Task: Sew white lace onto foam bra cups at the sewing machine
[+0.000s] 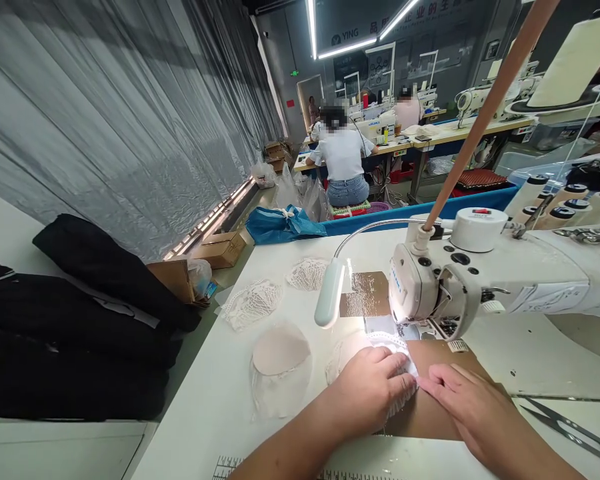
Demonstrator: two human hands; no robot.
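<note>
A white lace fabric piece (387, 341) with a scalloped edge lies on the brown plate by the needle area of a white sewing machine (413, 283). My left hand (375, 383) presses over it with curled fingers, thumb and index finger gripping its right edge. From the right, my right hand (463, 397) meets that same edge, its fingers bent and tips close to my left thumb. Much of the lace is hidden beneath my left hand. Beside it, on the left, a beige cup-shaped piece (283, 350) rests on sheer fabric.
Two more lace pieces, one a lace panel (253, 303), lie farther back on the white table (200, 413). A lamp (330, 293) hangs left of the machine head. Scissors (573, 427) lie at the right. Thread cones (563, 207) stand behind. A co-worker (343, 160) sits ahead.
</note>
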